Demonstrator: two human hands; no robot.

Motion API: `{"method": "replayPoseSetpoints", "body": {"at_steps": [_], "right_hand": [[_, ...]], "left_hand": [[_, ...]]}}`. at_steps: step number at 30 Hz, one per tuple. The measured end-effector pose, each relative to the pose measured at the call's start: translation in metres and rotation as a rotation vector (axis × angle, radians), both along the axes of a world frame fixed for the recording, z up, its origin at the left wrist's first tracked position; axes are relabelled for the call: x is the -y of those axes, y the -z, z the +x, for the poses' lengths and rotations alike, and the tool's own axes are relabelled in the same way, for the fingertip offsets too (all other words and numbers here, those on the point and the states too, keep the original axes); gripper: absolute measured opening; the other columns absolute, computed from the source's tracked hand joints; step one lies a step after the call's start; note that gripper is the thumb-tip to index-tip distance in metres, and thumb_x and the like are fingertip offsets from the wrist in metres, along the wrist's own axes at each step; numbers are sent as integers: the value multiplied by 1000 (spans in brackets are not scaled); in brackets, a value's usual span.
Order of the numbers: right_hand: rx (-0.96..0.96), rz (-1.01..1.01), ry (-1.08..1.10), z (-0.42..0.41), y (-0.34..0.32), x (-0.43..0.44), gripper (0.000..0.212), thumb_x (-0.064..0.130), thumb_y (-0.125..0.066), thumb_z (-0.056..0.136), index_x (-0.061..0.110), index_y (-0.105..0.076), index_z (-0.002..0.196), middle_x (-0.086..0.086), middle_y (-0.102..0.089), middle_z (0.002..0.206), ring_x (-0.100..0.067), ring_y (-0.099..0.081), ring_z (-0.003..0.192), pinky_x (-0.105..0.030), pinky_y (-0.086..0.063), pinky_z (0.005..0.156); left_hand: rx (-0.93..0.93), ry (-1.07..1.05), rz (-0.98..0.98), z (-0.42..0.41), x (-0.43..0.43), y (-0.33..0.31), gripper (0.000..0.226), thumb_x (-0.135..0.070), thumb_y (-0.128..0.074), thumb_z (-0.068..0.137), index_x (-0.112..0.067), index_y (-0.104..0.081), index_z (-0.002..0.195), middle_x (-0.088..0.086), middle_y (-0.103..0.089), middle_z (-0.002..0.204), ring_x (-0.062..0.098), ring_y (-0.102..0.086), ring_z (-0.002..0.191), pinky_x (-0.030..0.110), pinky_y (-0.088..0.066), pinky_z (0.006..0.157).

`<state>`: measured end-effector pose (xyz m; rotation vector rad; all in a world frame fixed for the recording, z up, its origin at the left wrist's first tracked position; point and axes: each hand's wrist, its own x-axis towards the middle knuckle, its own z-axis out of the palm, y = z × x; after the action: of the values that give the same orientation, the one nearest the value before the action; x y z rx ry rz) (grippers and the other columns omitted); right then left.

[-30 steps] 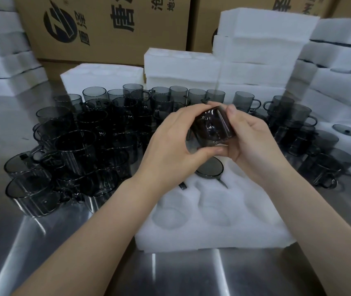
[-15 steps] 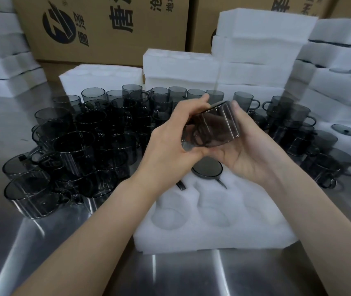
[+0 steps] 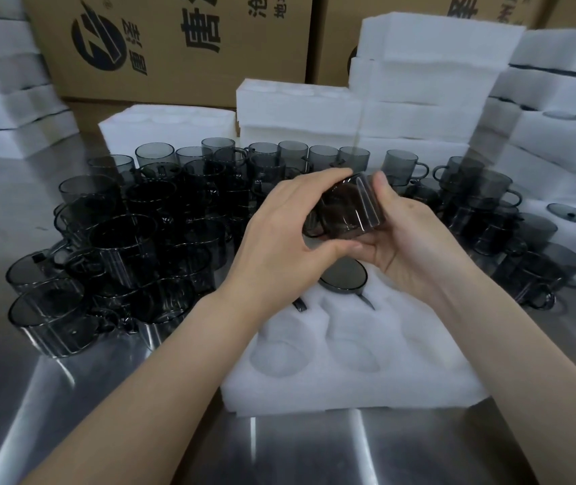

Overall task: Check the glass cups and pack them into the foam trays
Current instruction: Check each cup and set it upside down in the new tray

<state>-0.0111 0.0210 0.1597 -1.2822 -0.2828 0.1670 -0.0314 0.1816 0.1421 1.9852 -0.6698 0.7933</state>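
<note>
1. Held cup (image 3: pixel 346 208): smoky dark glass w/ handle, tipped on its side, up in the air over the front tray. Gripped btwn left hand (image 3: pixel 279 239) & right hand (image 3: pixel 409 239), fingers of both curled round it.
2. Front tray (image 3: pixel 349 386): white foam block w/ round pockets, flat on the surface, nearest the person.
3. Packed cup (image 3: pixel 344 278): dark round rim showing, sunk in a far-row pocket of the front tray.
4. Loose cups (image 3: pixel 132 246): many, same smoky glass, mostly upright, crowded together on the surface L of the front tray & behind it. More of them on the R.
5. Tray stacks (image 3: pixel 419 82): white foam, piled at the back & on both sides.
6. Right tray (image 3: pixel 538 204): foam, dark cup rims sunk in its pockets.
</note>
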Motion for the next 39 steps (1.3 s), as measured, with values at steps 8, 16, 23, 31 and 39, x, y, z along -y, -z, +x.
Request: {"method": "replayPoseSetpoints", "body": {"at_steps": [8, 16, 23, 31, 39], "right_hand": [[-10, 94, 32, 0, -4, 2, 39, 33, -53, 88, 0, -68, 102, -21, -72, 98, -29, -72, 82, -30, -57, 57], [-107, 176, -349, 2, -1, 8, 59, 51, -54, 88, 17, -53, 136, -17, -61, 131, -39, -59, 119, -45, -48, 98], [-32, 53, -138, 6, 2, 9, 45, 42, -65, 79, 13, -70, 113, -20, -65, 115, -32, -68, 99, -47, -53, 85], [-36, 83, -84, 7, -2, 11, 52, 27, -55, 85, 2, -55, 130, -21, -62, 116, -33, -65, 98, -42, -59, 71], [-69, 63, 19, 5, -1, 7, 41, 36, -47, 98, 7, -64, 121, -15, -71, 109, -27, -72, 91, -35, -58, 61]], "left_hand": [[3, 150, -87, 1, -1, 3, 66, -1, -80, 71, -14, -53, 130, 0, -57, 135, 13, -51, 130, 40, -42, 109], [-16, 235, -139, 2, 1, 4, 73, 11, -71, 71, -24, -39, 126, 2, -50, 141, 5, -44, 134, 15, -38, 104], [-55, 148, 4, -2, 2, -1, 79, -20, -81, 75, -10, -42, 143, 0, -51, 141, 8, -44, 134, 30, -35, 113], [-52, 204, 58, 0, 1, 2, 76, -5, -83, 71, -24, -46, 135, -4, -40, 149, 8, -32, 143, 21, -26, 116], [-136, 215, -110, 1, 1, 1, 80, -17, -83, 71, -27, -46, 141, -13, -54, 139, -2, -47, 130, 18, -37, 109]]}}
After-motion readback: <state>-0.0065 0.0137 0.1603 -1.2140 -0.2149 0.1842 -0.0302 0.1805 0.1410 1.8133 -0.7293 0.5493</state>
